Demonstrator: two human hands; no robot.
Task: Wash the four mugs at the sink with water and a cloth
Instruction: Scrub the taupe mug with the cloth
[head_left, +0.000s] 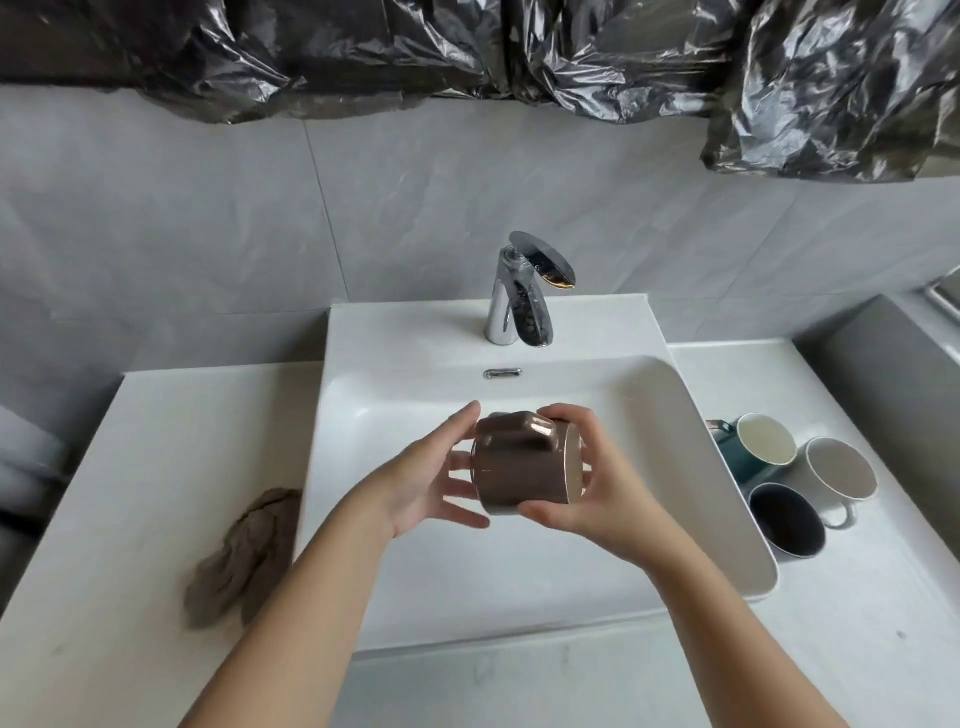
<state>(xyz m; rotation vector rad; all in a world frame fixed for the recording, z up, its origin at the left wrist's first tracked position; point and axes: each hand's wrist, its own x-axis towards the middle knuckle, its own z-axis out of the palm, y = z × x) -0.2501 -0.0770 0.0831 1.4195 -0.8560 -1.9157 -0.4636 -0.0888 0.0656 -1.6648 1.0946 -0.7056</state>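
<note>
Looking down on a white counter (130, 467) under grey wall tiles (208, 208), with crinkled black plastic (363, 52) hanging along the top. Finding, at the far left, a crumpled grey-brown cloth (244, 556) lying on the counter just beside the left rim of the sink (332, 415). Reaching over the basin with the left hand (421, 483), spreading its fingers straight and apart against the base end of the brown mug (519, 467), thumb up by the top edge. Holding that mug on its side above the basin, handle upward, mouth facing right, in front of the chrome tap (524, 291) standing at the back of the sink. Curling the right hand (597, 493) round the rim end, fingers over the top, thumb pressing at the near side. Seeing, on the counter right of the sink, three more mugs standing upright and close together: a green mug (758, 441) farthest back, a white mug (839, 475) to its right, a dark mug (787, 525) nearest.
</note>
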